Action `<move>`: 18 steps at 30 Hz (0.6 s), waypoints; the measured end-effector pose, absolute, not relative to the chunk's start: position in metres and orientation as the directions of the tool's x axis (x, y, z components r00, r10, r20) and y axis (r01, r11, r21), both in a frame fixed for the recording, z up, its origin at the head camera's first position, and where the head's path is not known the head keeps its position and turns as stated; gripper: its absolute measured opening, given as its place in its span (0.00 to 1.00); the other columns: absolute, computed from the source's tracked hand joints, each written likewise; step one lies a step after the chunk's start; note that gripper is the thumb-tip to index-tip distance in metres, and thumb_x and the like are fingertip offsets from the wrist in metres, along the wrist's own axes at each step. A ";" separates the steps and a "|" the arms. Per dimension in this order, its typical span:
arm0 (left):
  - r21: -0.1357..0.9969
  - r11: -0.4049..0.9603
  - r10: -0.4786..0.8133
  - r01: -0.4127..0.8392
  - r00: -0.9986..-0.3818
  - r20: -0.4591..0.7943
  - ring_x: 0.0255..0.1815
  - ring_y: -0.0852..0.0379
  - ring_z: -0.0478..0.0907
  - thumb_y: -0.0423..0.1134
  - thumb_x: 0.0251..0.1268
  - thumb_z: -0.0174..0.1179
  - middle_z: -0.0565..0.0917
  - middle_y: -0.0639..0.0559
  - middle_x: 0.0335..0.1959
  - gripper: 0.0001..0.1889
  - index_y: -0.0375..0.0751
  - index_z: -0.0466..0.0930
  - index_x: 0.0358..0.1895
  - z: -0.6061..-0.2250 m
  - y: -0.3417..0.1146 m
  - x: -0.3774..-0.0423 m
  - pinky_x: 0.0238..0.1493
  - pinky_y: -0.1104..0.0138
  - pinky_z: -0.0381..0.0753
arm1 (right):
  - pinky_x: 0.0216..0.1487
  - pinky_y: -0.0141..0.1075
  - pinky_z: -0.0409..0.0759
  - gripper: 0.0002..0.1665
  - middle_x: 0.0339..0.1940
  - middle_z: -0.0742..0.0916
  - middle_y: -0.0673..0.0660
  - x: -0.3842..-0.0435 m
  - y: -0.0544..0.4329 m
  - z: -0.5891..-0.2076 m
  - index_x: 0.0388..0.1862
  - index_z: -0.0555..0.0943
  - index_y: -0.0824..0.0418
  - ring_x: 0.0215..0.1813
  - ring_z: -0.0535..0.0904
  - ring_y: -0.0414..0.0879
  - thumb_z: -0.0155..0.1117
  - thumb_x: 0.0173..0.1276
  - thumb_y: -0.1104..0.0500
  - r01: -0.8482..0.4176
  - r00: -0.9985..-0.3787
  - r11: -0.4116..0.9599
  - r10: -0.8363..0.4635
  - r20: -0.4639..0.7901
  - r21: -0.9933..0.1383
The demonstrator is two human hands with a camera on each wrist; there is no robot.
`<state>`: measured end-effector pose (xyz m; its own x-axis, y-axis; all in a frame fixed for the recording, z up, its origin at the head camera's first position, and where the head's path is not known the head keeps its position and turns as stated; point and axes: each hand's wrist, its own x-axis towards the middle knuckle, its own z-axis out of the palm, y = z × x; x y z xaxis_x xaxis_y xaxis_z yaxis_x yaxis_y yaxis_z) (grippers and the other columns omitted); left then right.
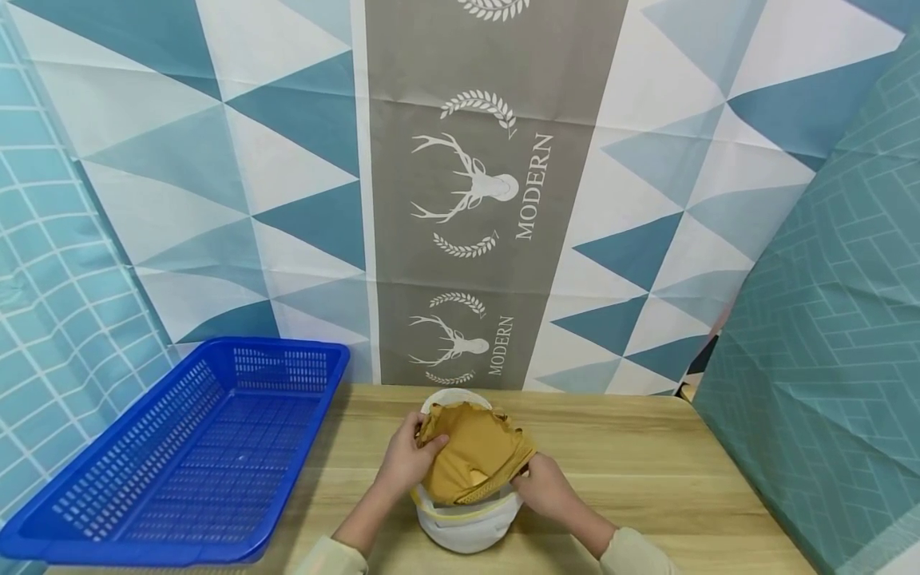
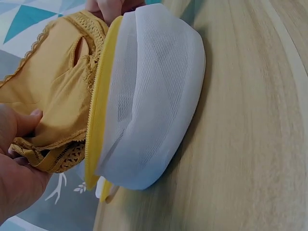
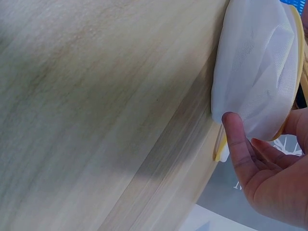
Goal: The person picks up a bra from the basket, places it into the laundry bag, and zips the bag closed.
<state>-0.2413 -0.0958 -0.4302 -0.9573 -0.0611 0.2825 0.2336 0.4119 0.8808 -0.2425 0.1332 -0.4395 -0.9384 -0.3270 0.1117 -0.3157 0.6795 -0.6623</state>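
A mustard bra with lace trim is held over the open mouth of a white mesh laundry bag with a yellow zip. My left hand pinches one side of the bra, its thumb on the inner face. At the other side, my right hand grips the bra's edge beside the bag's rim. In the right wrist view, some fingers of that hand spread along the outside of the bag, and its grip is partly hidden. A small slot in the bra's lining shows in the left wrist view.
A big blue plastic basket with perforated walls stands on the left of the wooden table. Behind rises a patterned cloth backdrop, with a green sheet along the right side.
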 end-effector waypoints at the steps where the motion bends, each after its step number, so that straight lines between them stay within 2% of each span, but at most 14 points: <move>1: 0.877 0.418 -0.059 0.236 -0.956 0.286 0.48 0.45 0.77 0.34 0.57 0.64 0.81 0.38 0.45 0.13 0.36 0.70 0.40 -0.430 -0.096 -0.241 0.47 0.56 0.75 | 0.28 0.30 0.71 0.09 0.30 0.81 0.52 -0.242 0.133 -0.439 0.40 0.78 0.62 0.32 0.73 0.41 0.57 0.59 0.67 -0.316 -0.939 0.683 -0.324 0.114 -0.659; 8: 0.857 0.450 -0.045 0.253 -0.952 0.304 0.46 0.49 0.77 0.34 0.55 0.66 0.82 0.42 0.43 0.13 0.39 0.72 0.39 -0.431 -0.099 -0.240 0.46 0.58 0.74 | 0.29 0.31 0.72 0.11 0.29 0.83 0.52 -0.243 0.133 -0.440 0.39 0.79 0.62 0.32 0.75 0.41 0.58 0.56 0.68 -0.354 -0.930 0.697 -0.331 0.158 -0.624; 15: 0.862 0.424 -0.022 0.279 -0.948 0.318 0.42 0.53 0.76 0.31 0.54 0.65 0.82 0.45 0.40 0.11 0.38 0.73 0.38 -0.429 -0.100 -0.240 0.43 0.63 0.74 | 0.25 0.28 0.70 0.06 0.26 0.80 0.49 -0.244 0.134 -0.441 0.35 0.78 0.60 0.29 0.72 0.38 0.58 0.59 0.68 -0.359 -0.927 0.688 -0.343 0.153 -0.631; 18: 0.859 0.430 -0.020 0.278 -0.948 0.317 0.42 0.54 0.76 0.29 0.54 0.65 0.82 0.46 0.40 0.11 0.39 0.74 0.38 -0.428 -0.100 -0.241 0.43 0.64 0.75 | 0.27 0.29 0.71 0.08 0.29 0.82 0.52 -0.244 0.134 -0.440 0.37 0.78 0.63 0.31 0.73 0.39 0.58 0.58 0.68 -0.359 -0.926 0.684 -0.344 0.153 -0.635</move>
<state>-0.2410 -0.1004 -0.4281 -0.9481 -0.0199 0.3174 0.2784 0.4304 0.8586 -0.2440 0.1344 -0.4404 -0.9263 -0.3443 0.1531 -0.3592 0.6843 -0.6346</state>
